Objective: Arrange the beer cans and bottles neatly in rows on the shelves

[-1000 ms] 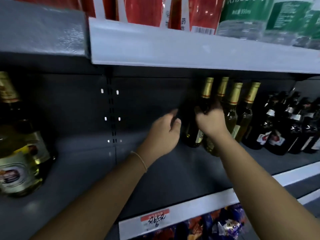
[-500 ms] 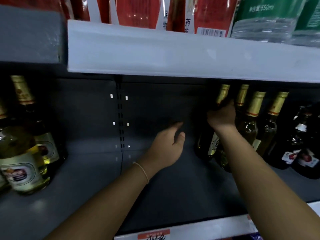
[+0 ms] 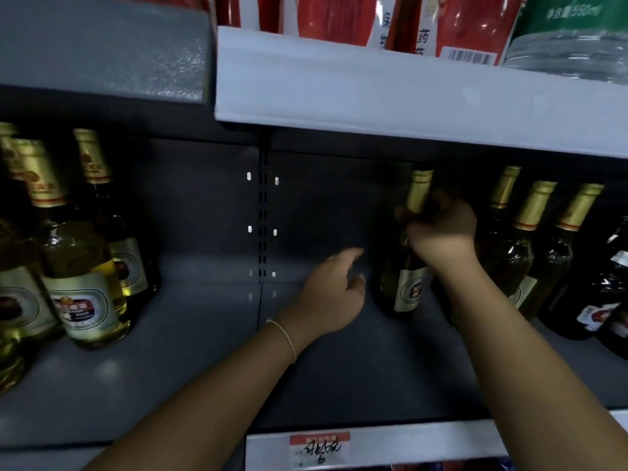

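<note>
My right hand [image 3: 441, 229] grips the neck of a gold-foil beer bottle [image 3: 406, 287] that stands on the grey shelf [image 3: 190, 362], apart from its row. Three more gold-foil bottles [image 3: 530, 239] stand to its right, partly behind my forearm. My left hand [image 3: 331, 294] hovers just left of the held bottle's base, fingers relaxed, holding nothing. Several pale beer bottles with white labels [image 3: 80, 277] stand at the shelf's left end.
Dark bottles with red-and-white labels [image 3: 608, 290] fill the far right. The upper shelf's white edge [image 3: 390, 96] hangs low over the bottle tops, carrying red packs and a green-labelled water bottle. A price tag [image 3: 319, 448] sits on the front rail.
The right hand has drawn one gold-foil bottle leftward, away from its row. The left hand stays beside it. The view has shifted left, showing more of the pale bottles.
</note>
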Demonstrator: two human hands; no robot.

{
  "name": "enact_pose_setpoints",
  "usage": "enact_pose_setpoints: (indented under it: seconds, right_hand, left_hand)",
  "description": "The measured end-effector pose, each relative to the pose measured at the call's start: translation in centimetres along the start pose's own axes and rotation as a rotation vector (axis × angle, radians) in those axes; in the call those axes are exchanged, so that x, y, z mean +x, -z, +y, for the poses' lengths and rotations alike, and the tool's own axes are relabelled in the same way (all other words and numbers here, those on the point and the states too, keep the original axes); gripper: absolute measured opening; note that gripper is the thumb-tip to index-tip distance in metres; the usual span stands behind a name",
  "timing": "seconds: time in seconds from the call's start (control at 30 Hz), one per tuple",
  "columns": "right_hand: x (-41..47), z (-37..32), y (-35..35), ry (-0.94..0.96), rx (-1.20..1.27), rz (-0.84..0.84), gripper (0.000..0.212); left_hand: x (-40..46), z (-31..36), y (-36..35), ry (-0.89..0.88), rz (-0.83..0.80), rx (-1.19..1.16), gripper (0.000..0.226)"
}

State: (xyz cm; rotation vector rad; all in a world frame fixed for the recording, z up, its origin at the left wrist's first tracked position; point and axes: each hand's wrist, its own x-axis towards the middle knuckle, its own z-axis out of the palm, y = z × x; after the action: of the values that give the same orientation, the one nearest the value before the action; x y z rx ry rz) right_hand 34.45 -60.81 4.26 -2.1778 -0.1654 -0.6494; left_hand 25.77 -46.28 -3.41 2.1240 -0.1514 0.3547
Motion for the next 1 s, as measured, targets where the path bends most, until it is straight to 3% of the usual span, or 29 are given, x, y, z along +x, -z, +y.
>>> enact_pose_setpoints:
  seconds: [0.17, 0.43, 0.63, 0.83, 1.0]
  right_hand:
    - [-3.2, -2.9, -0.8, 0.053, 0.104, 0.038, 0.021]
    - [-8.1, -8.4, -3.8, 0.052, 0.238, 0.038, 0.035]
    - [-11.1, -12.5, -6.3, 0.003, 0.347, -0.049, 0.049]
    - [-14.4, -17.1, -8.5, 0.031, 0.369, -0.097, 0.042]
    - [-16.8, -19.6, -9.8, 0.069, 0.511, -0.28, 0.037]
  left_hand:
    - [-1.3, -0.9, 1.7, 0.009, -0.001, 0.011, 0.054]
    - [-6.1, -3.1, 6.5, 0.029, -0.082, -0.108, 0.055]
    - [-10.5, -5.8, 9.1, 0.109, 0.09, -0.158, 0.065]
    - [-13.0, -7.7, 13.3, 0.145, 0.251, -0.148, 0.062]
    - [-15.4, -9.3, 16.6, 0.179, 0.269, -0.169, 0.06]
